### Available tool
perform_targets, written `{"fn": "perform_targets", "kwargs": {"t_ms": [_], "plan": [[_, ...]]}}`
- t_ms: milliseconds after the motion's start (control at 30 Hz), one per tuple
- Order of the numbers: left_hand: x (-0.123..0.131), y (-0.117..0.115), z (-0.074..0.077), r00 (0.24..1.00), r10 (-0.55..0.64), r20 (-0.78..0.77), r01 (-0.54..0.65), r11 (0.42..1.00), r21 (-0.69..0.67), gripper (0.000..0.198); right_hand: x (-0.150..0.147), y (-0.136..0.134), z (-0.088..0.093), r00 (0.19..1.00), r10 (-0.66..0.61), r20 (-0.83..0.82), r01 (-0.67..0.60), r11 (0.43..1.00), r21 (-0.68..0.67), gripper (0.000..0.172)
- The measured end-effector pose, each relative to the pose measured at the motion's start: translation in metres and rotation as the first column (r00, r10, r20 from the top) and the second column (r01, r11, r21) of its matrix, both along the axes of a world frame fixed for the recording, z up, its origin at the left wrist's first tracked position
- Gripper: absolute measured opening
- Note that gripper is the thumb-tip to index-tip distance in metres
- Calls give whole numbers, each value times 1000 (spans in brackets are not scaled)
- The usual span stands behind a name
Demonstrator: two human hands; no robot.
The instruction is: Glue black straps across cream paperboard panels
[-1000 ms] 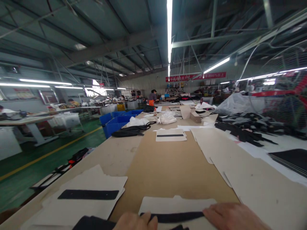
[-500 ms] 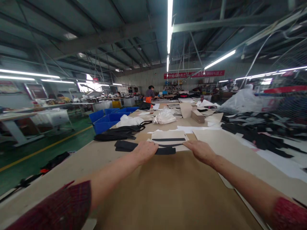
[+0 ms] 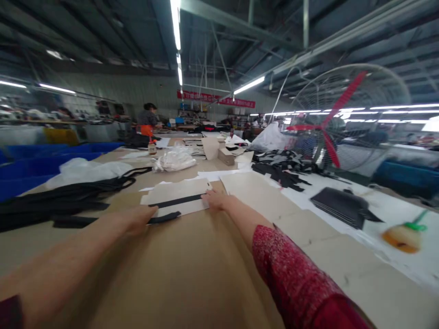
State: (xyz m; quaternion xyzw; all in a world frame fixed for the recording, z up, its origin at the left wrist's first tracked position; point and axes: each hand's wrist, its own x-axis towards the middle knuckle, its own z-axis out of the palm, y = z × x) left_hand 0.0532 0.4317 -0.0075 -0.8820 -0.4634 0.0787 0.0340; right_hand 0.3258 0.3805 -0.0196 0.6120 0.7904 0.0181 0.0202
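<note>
A narrow black strip (image 3: 180, 201) stretches across a cream card (image 3: 178, 189) on the brown-covered table. My left hand (image 3: 139, 219) is closed at the strip's left end, its fingertips partly blurred. At the right end, by the card's right edge, my right hand (image 3: 215, 200) pinches the strip. Wider black fabric (image 3: 164, 218) lies below the card strip and runs under my left hand, showing again on its other side.
Black straps (image 3: 68, 196) and clear plastic bags (image 3: 174, 159) lie beyond my left hand. Blue bins (image 3: 30, 171) stand at the left. A large fan (image 3: 322, 128), a stack of black pieces (image 3: 339, 206) and an orange-and-green object (image 3: 403, 237) are on the right. A co-worker (image 3: 147, 121) stands farther back.
My view has swung right, bringing the fan and black stack into sight. The strip stretched between my hands now lies over the card, where two separate strips showed before.
</note>
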Motion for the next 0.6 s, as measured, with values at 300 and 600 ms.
{"fn": "perform_targets", "kwargs": {"t_ms": [300,600], "plan": [[67,-222,34,957,-210,201,242,959,-150,36,154,-300,61,934,-306,-182,338,924,181,40],[141,-398,-15,860,-339,382,469,820,-329,41,261,-507,-44,598,-667,-445,797,552,244,47]]}}
